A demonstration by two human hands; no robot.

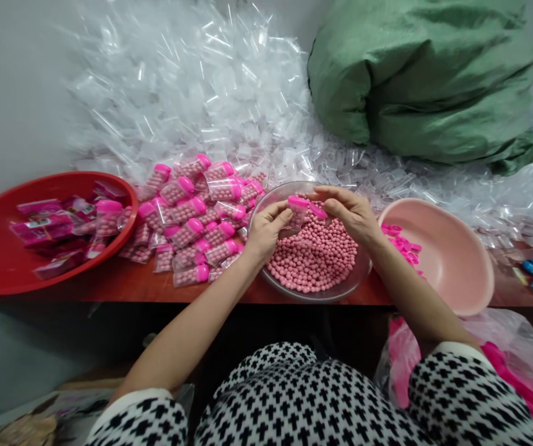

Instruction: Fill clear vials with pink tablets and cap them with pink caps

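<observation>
My left hand (266, 229) pinches a small clear plastic container (296, 220) with a bright pink cap on its top, above the bowl. The fingers of my right hand (350, 214) are closed at the pink flap (317, 211) that sticks out to the right of that cap. Beneath both hands, a clear round bowl (363, 272) holds many pink beads (312, 257). How full the held container is, I cannot make out behind my fingers.
Left of the bowl lie several pink-capped containers (187, 233) full of beads. A red basin (57, 282) with pink packets stands far left. Right is a pale pink basin (456, 260) with pink caps (403, 244). Behind rise clear empty containers (192, 80) and a green sack (433, 74).
</observation>
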